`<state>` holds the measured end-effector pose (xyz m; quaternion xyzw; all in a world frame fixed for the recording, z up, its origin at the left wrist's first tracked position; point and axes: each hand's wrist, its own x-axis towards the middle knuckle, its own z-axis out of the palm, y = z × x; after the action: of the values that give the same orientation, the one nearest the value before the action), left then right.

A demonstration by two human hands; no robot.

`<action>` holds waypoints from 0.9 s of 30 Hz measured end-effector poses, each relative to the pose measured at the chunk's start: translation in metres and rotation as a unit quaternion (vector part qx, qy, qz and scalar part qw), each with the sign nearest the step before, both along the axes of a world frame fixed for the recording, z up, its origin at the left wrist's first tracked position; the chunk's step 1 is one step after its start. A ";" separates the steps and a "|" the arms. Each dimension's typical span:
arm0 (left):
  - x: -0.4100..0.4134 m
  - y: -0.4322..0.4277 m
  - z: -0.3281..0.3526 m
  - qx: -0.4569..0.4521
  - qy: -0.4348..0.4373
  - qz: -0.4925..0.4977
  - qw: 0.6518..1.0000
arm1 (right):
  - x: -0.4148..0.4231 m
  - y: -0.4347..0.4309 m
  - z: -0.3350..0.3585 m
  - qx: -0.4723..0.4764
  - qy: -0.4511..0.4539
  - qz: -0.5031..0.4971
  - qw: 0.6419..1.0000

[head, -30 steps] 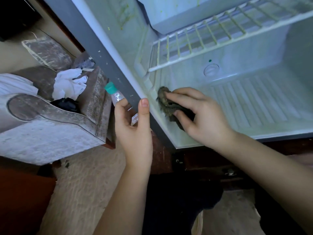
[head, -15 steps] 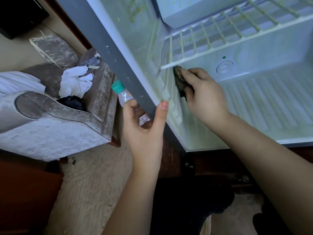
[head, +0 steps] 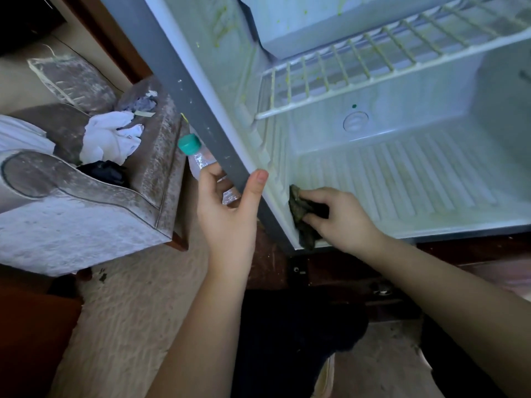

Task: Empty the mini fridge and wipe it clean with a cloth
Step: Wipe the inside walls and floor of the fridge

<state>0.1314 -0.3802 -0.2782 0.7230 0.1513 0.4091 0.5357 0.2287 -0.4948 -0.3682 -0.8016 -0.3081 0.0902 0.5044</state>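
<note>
My right hand (head: pixel 342 216) is curled round a dark, crumpled cloth (head: pixel 301 216), fingers and thumb bunching it, and presses it into the front left corner of the mini fridge (head: pixel 431 179), where the ribbed floor meets the left inner wall. The lower end of the cloth reaches the front lip of the floor. My left hand (head: pixel 227 214) clasps the fridge's grey left edge (head: pixel 201 110): the thumb lies straight up the front face, and the fingers curl round behind onto the outer side. Just behind those fingers stands a clear plastic bottle (head: pixel 201 160) with a teal cap, beside the fridge's outer wall; I cannot tell whether my fingers touch it. Inside, the white wire shelf (head: pixel 373 70) sits in its runners above the floor, its bars streaked yellowish green. Above it is the freezer box (head: pixel 316 27), with green smears on the wall beside it. A round plug (head: pixel 355 121) sits on the ledge at the back. To the left, a worn grey armchair (head: pixel 71 219) holds a white rag (head: pixel 109 136) and a dark bundle (head: pixel 103 172) on its seat. Beige carpet (head: pixel 129 311) lies under my forearms.
</note>
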 end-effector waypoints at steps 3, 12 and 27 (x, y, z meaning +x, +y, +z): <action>-0.004 0.001 -0.002 -0.015 0.021 0.001 1.000 | -0.023 -0.020 0.003 -0.012 -0.014 0.043 0.999; -0.023 0.008 -0.013 -0.056 0.139 0.022 0.988 | -0.040 -0.039 0.012 0.018 -0.074 -0.096 0.992; -0.024 0.020 -0.015 -0.063 0.134 -0.010 0.989 | -0.065 -0.018 -0.001 -0.002 -0.176 -0.041 0.984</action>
<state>0.1077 -0.3597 -0.2936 0.7378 0.2397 0.2932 0.5588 0.1638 -0.5124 -0.3693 -0.8179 -0.3589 -0.0719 0.4440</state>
